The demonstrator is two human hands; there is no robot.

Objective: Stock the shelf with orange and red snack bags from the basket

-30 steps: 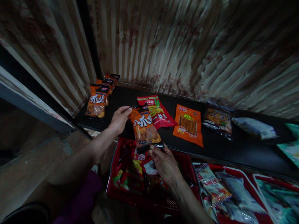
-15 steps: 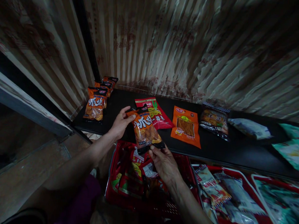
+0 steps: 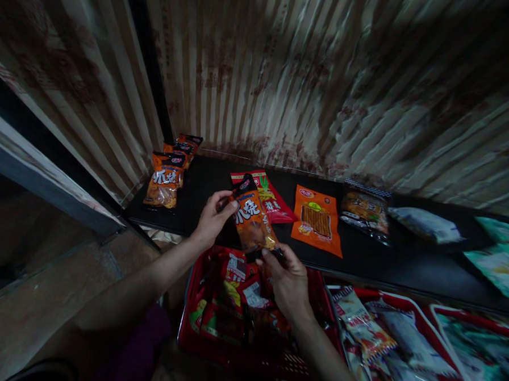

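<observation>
Between my two hands, above the front edge of the black shelf (image 3: 184,224), is an orange and black snack bag (image 3: 253,216). My left hand (image 3: 214,215) pinches its upper left edge between thumb and fingers. With my right hand (image 3: 286,274) I grip the black bottom end of the bag. Part of a red snack bag (image 3: 275,206) lies on the shelf right behind it. Several matching orange and black snack bags (image 3: 164,180) stand in a row at the shelf's left end. Below my hands is a red basket (image 3: 187,318) full of red, yellow and orange packets.
Farther right on the shelf lie an orange packet (image 3: 318,219), a dark clear-windowed bag (image 3: 365,210), a white packet (image 3: 425,223) and green packets (image 3: 496,263). Two more baskets of packets stand lower right. A black post (image 3: 148,60) and a pleated curtain (image 3: 261,71) border the shelf.
The held bag has turned more upright and narrowed between my hands. My left hand has shifted slightly right and down; my right hand grips the bottom end more fully.
</observation>
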